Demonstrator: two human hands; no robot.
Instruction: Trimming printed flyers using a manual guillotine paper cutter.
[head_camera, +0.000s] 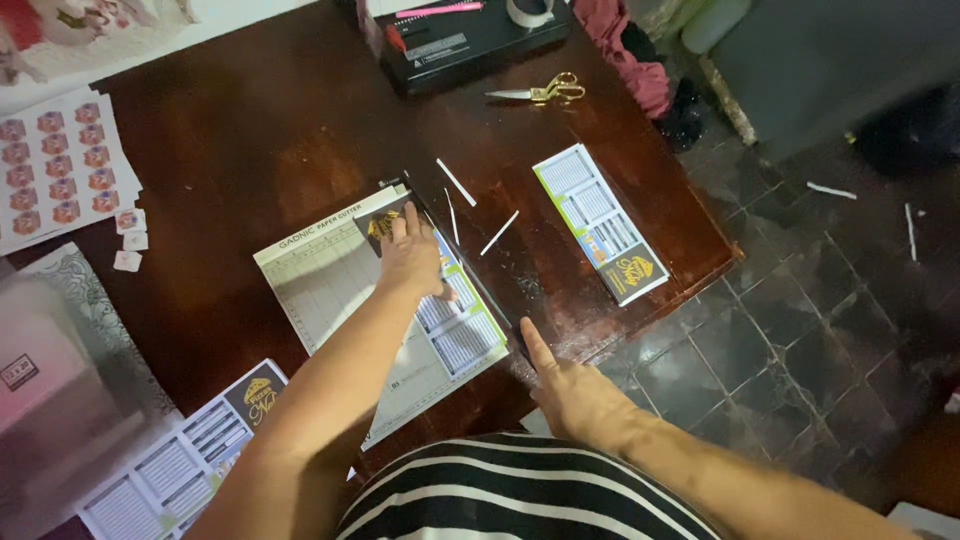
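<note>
- Head cam: left hand (412, 256) lies flat, fingers together, pinning a long printed card strip (455, 325) on the pale gridded paper cutter board (330, 285).
- Right hand (572, 392) open, index finger on the cutter's dark blade arm (470, 262), mostly hard to make out.
- Gold-handled scissors (545, 92) well apart, up top.

Glossy dark wooden table (270, 120), matt paper cutter board (330, 285), glossy printed paper sheet (465, 340), gold metal scissors (545, 92), crumpled red cloth (625, 50) at the table's far right edge
</note>
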